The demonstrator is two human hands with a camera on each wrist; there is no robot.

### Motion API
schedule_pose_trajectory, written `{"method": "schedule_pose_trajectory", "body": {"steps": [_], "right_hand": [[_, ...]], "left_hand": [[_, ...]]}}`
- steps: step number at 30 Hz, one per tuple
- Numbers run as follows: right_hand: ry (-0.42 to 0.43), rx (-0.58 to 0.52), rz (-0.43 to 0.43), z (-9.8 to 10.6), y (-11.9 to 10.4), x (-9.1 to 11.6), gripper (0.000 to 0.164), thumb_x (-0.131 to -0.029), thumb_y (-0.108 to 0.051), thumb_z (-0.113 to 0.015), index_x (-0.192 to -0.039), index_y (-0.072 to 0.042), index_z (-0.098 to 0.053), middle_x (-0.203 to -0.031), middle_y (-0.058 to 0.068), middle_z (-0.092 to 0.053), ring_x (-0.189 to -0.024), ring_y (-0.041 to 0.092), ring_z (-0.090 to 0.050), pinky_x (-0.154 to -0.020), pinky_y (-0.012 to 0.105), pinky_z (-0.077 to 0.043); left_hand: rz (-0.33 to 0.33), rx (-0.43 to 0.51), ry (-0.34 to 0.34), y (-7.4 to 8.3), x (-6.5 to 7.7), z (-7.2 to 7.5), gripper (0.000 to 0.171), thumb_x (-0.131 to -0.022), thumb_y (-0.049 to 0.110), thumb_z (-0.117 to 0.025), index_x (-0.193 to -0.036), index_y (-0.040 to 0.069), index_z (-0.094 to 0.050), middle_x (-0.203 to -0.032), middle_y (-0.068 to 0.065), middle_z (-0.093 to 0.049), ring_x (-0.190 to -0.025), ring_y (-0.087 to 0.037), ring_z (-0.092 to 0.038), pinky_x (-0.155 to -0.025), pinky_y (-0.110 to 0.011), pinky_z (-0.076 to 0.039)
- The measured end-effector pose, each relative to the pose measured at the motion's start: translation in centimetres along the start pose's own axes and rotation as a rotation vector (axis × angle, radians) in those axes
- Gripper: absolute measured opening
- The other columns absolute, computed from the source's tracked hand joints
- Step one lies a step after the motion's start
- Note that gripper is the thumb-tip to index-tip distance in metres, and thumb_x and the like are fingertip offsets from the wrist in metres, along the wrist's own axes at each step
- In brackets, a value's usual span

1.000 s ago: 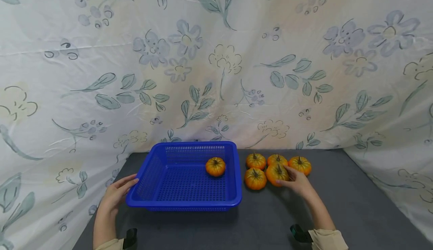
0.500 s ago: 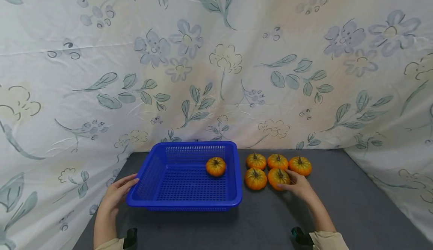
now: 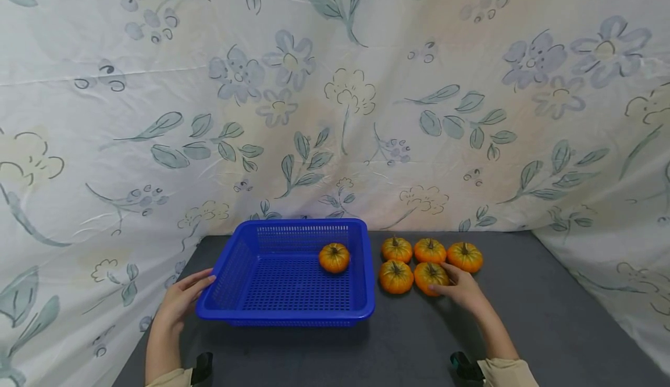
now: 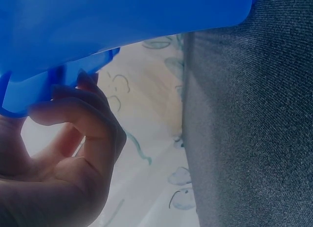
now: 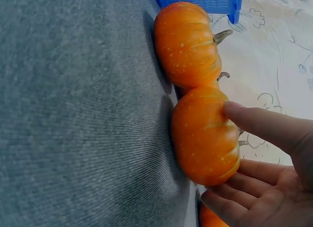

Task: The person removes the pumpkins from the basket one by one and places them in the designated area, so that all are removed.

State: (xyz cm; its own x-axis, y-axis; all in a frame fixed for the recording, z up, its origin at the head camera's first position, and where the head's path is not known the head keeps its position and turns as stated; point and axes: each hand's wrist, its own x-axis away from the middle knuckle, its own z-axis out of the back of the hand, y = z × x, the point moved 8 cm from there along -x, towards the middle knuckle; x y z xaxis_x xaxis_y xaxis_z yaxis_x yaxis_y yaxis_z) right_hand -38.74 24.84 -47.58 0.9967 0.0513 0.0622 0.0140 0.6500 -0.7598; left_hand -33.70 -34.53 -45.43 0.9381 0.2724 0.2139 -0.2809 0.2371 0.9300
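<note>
In the head view my left hand point(image 3: 178, 302) holds the left rim of a blue perforated plastic basket point(image 3: 285, 316). Seen from the left wrist, its fingers point(image 4: 95, 131) curl at the rim, while the thumb is mostly hidden. One small orange pumpkin point(image 3: 334, 258) sits inside the basket, toward its right side. My right hand point(image 3: 463, 288) grips another pumpkin point(image 3: 430, 276), which stands on the dark table at the front of a group. In the right wrist view, the thumb lies on the upper side of this pumpkin point(image 5: 205, 136) and the fingers are against its side.
A front-left pumpkin point(image 3: 396, 277) stands right beside the gripped one. Behind are a back-left pumpkin point(image 3: 396, 249), a middle pumpkin point(image 3: 430, 251) and a right pumpkin point(image 3: 464, 256). A floral cloth point(image 3: 345, 113) hangs behind the dark table point(image 3: 408, 346).
My right hand has lowered the pumpkin from slightly above the table, moving it a little right and toward me, and still holds it. The left hand and basket stay in place.
</note>
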Motion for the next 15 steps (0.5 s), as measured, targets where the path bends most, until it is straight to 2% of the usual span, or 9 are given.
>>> {"method": "schedule_pose_trajectory", "body": {"steps": [7, 15], "right_hand": [[0.000, -0.034, 0.002, 0.2, -1.1, 0.0, 0.085, -0.090, -0.033, -0.070, -0.148, 0.011, -0.026, -0.150, 0.034, -0.031, -0.137, 0.052, -0.032, -0.109, 0.061, -0.034], [0.002, -0.041, 0.012, 0.5, -3.0, -0.4, 0.086, -0.093, -0.036, -0.066, -0.152, 0.007, -0.021, -0.154, 0.033, -0.023, -0.140, 0.053, -0.027, -0.109, 0.061, -0.035]], "left_hand": [[0.007, -0.004, 0.004, -0.2, -0.2, 0.1, 0.078, -0.086, 0.047, -0.071, -0.145, 0.003, -0.044, -0.119, 0.004, -0.064, -0.089, 0.000, -0.062, -0.079, -0.026, -0.056], [0.016, -0.001, 0.010, -0.2, -0.4, 0.0, 0.080, -0.085, 0.049, -0.071, -0.146, 0.004, -0.043, -0.130, -0.005, -0.061, -0.093, -0.002, -0.062, -0.080, -0.027, -0.056]]}}
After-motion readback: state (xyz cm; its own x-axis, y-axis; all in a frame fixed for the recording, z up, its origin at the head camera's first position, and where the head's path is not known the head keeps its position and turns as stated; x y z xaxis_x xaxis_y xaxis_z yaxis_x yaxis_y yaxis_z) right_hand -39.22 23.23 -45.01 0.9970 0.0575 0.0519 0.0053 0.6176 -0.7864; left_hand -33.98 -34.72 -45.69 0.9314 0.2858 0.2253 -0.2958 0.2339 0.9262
